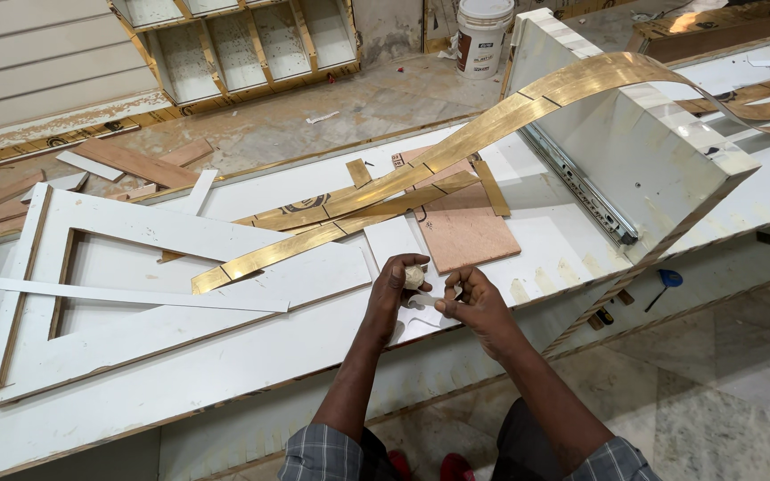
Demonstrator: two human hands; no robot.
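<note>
My left hand (396,283) pinches a small pale roll of tape (414,277) between thumb and fingers. My right hand (472,303) is closed beside it, its fingertips on a pale strip that runs off the roll. Both hands hover over the near edge of a white workboard (225,356). Just beyond them lie a brown plywood piece (465,233) and long shiny gold strips (314,233). One gold strip arches up over a white drawer box (643,151) to the right.
A white cut-out frame panel (135,338) and a thin white strip (135,296) lie at left. A white bucket (480,36) and open shelf unit (242,44) stand at the back. Wood offcuts litter the floor at left. A blue tool (668,279) lies on the lower right.
</note>
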